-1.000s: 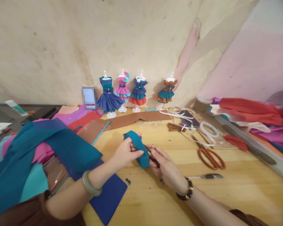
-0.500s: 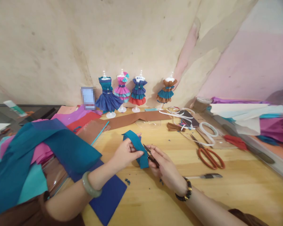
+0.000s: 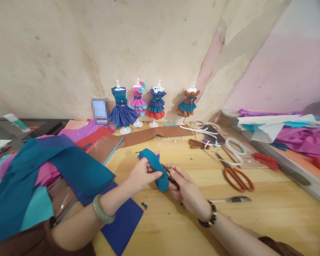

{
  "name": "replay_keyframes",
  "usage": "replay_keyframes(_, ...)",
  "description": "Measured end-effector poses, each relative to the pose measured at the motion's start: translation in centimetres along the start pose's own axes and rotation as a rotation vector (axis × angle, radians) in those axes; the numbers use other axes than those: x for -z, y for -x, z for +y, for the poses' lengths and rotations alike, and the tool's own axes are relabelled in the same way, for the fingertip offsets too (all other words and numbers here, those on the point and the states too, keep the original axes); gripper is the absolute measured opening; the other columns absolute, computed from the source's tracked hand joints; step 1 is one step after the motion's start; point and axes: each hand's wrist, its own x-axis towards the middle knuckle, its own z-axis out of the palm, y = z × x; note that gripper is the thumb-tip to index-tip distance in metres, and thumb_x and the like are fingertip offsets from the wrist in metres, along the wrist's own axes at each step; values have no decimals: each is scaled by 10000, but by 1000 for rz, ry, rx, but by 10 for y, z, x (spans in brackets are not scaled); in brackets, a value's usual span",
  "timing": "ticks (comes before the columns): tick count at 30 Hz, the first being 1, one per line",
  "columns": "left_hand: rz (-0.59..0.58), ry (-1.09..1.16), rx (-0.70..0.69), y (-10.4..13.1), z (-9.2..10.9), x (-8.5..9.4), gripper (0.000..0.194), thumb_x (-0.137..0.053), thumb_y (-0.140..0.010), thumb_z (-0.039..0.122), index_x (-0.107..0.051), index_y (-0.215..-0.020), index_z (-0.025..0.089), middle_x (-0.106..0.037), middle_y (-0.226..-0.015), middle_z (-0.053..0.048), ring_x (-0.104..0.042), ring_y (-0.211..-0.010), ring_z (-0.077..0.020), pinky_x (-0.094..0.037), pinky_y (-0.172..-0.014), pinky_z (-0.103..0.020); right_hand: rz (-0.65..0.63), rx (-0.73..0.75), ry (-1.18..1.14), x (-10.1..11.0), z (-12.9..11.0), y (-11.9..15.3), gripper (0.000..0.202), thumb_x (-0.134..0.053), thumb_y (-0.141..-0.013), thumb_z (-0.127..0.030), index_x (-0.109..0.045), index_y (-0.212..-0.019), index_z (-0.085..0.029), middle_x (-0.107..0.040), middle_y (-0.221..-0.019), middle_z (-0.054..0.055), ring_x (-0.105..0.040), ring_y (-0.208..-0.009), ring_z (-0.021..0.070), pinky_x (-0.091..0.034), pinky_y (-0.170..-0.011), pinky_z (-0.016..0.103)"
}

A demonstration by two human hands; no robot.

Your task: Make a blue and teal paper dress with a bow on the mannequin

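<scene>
My left hand pinches a teal strip between thumb and fingers, with a dark blue layer showing at its edge. The strip looks like crepe paper or cloth. My right hand grips a small pair of dark scissors, its blades against the strip's right edge. Fingers hide most of the handles. Below my left forearm lies a dark blue sheet. Tiny dark scraps are scattered on the wooden table.
Dressed miniature mannequins stand along the wall, one in brown and teal. Orange-handled scissors and a craft knife lie at right, near a roll of white tape. Coloured sheets pile up at left; a phone leans behind.
The strip has shifted slightly, and frayed dark bits show at its upper left end. My hands hardly move. White and purple sheets at far right lie differently.
</scene>
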Motion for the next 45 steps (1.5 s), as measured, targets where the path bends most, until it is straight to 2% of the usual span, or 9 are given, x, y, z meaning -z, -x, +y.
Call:
replay_keyframes(10,7,-27,-1,-1,-1,1,826,-840,-598,258,-502,-1341,138,-712,-1016,-96,-687,-970,-242,-533,-897,-384,16,5,-4,1,0,-2,563,-707,-708,-623,-532,-1019,-188,-359,-502,-127,-143,-400,29,-107,-367,161)
replay_keyframes(18,13,-48,-5,0,1,2,839,-858,-590,274,-498,-1336,142,-677,-1148,-137,-667,-1011,-266,-520,-916,-408,-10,-13,-12,1,-1,-1,545,-700,-712,-619,-530,-1008,-195,-373,-497,-128,-128,-378,26,-87,-353,165)
replay_keyframes(21,14,-7,-2,2,5,2,835,-851,-618,330,-486,-1341,130,-681,-1100,-129,-664,-999,-263,-551,-843,-377,-12,-5,-21,1,-1,-2,534,-704,-714,-612,-524,-1004,-201,-368,-492,-131,-128,-374,27,-88,-350,166)
replay_keyframes(25,33,10,9,2,7,2,755,-816,-666,397,-507,-1306,140,-664,-1146,-137,-664,-959,-247,-570,-677,-307,-9,1,-34,1,-2,-2,514,-709,-720,-597,-529,-996,-202,-365,-495,-129,-124,-371,25,-77,-349,172)
replay_keyframes(31,20,15,15,-1,7,4,739,-840,-633,379,-544,-1266,138,-721,-920,-77,-695,-835,-219,-577,-680,-312,1,-6,-30,1,-1,-2,529,-712,-715,-596,-529,-1007,-195,-375,-499,-125,-132,-372,23,-80,-348,169)
replay_keyframes(39,10,7,57,-1,9,1,781,-861,-598,360,-542,-1265,110,-737,-830,-49,-701,-707,-184,-584,-637,-300,-18,-40,-70,1,-2,-1,531,-720,-708,-590,-525,-1005,-196,-379,-490,-124,-162,-368,21,-111,-350,156)
replay_keyframes(45,17,-1,22,-1,12,2,751,-857,-610,356,-565,-1255,108,-737,-842,-54,-702,-716,-173,-586,-635,-279,-4,-59,-67,1,-4,0,558,-738,-679,-597,-531,-1003,-193,-385,-496,-125,-150,-366,15,-103,-343,152)
